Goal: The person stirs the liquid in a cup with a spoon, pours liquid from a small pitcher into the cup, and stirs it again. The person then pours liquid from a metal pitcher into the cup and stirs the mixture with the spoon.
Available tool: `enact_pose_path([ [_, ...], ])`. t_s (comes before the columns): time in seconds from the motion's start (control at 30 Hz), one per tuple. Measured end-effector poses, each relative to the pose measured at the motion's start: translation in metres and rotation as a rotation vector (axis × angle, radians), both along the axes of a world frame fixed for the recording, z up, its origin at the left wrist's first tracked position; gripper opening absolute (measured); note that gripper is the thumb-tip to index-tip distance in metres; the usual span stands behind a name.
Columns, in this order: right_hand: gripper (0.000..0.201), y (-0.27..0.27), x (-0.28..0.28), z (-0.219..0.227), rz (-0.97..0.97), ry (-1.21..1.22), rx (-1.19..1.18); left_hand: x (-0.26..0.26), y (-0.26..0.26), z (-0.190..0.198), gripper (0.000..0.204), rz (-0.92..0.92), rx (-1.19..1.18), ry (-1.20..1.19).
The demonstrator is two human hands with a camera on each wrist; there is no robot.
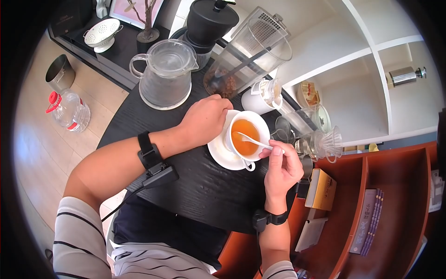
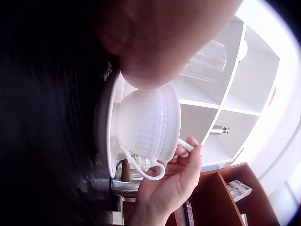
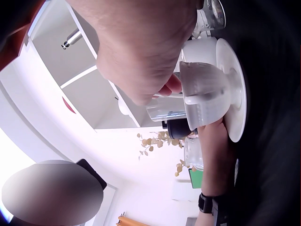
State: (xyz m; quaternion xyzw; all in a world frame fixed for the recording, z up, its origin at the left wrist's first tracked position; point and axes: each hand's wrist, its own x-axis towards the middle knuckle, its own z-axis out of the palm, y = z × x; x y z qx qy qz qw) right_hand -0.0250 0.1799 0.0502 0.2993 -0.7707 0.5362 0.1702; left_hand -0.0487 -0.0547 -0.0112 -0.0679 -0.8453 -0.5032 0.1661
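A white cup (image 1: 264, 126) of amber liquid stands on a white saucer (image 1: 222, 157) on the black table. A white spoon (image 1: 254, 141) dips into the liquid, its handle pinched by the right hand (image 1: 282, 173) between thumb and fingers. With curled fingers the left hand (image 1: 204, 122) holds the saucer's far-left edge, close against the cup; its fingertips are partly hidden. From the side, the left wrist view shows the ribbed cup (image 2: 148, 123) upright and the right hand (image 2: 171, 183) beyond it. In the right wrist view the left hand (image 3: 215, 141) meets the saucer (image 3: 239, 113) beside the cup.
Behind the cup stand a glass pitcher (image 1: 166, 83), a black grinder (image 1: 210, 23), a tall glass container (image 1: 246, 56) and a white mug (image 1: 255, 100). Glassware (image 1: 320, 142) lines the right edge. A bottle (image 1: 72, 111) stands on the floor; a red-brown bookshelf (image 1: 395, 195) is at right.
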Motion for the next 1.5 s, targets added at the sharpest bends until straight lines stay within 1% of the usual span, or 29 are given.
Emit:
enact_pose_path([
  [0.23,0.009,-0.005,0.0,0.009,-0.091,0.024,-0.056,0.001,-0.001,0.005,0.018,0.0,-0.038,-0.032],
  [0.33,0.009,-0.005,-0.002,0.014,-0.107,-0.012,-0.014,0.001,0.0,0.004,0.018,-0.002,-0.024,-0.027],
  [0.4,0.009,-0.009,-0.003,0.012,-0.112,-0.074,-0.08,0.001,0.0,0.003,0.018,0.009,-0.02,-0.029],
  [0.47,0.009,-0.01,-0.003,0.008,-0.128,-0.081,-0.101,0.001,0.001,0.002,0.018,0.003,-0.012,-0.029],
  [0.6,0.01,-0.006,-0.004,-0.007,-0.161,-0.045,-0.107,0.001,-0.001,0.003,0.018,-0.005,-0.009,-0.014],
  [0.87,0.01,-0.001,0.0,-0.016,-0.201,0.035,-0.072,0.0,-0.002,0.004,0.018,-0.012,-0.031,-0.021],
  [1.13,0.009,0.001,-0.002,-0.022,-0.192,0.129,-0.045,0.002,-0.001,0.009,0.018,-0.023,-0.009,-0.013],
  [1.23,0.009,0.001,-0.002,-0.022,-0.197,0.123,-0.046,0.002,-0.002,0.01,0.018,-0.023,-0.019,-0.035],
  [1.43,0.009,-0.001,-0.002,-0.02,-0.194,0.18,-0.036,-0.001,-0.002,0.005,0.018,-0.024,-0.015,0.021],
  [1.5,0.008,-0.001,-0.001,-0.018,-0.2,0.189,-0.028,0.0,-0.001,0.008,0.017,-0.021,-0.028,-0.02],
])
